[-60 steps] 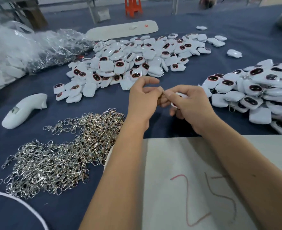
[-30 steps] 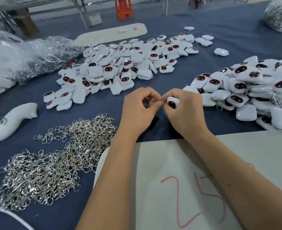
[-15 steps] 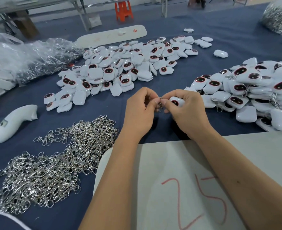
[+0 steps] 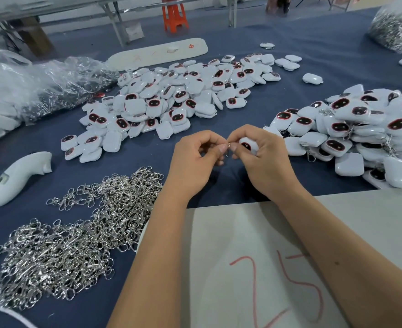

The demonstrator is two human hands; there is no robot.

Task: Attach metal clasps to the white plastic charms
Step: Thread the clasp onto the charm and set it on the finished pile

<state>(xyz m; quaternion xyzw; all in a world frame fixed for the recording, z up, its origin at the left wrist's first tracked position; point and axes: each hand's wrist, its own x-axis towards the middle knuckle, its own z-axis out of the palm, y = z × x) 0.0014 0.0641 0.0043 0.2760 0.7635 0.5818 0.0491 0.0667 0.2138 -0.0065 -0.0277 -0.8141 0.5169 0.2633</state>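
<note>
My left hand (image 4: pixel 192 162) pinches a clasp (image 4: pixel 228 146); my right hand (image 4: pixel 264 159) grips a charm (image 4: pixel 247 144), over bare tabletop (image 4: pixel 147 155) between the piles.

Glossy white plastic charms (image 4: pixel 183 95); shiny metal clasps (image 4: pixel 76 233); matt blue cloth (image 4: pixel 313 39)

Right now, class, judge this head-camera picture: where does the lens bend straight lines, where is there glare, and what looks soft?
Head view: wide-angle lens bows the table edge and far bench legs; glare glints off the clasp pile and glossy charms; the plastic bag at far left smears soft; hands, left and right, stay sharp, casting soft shadows on the cloth.
</note>
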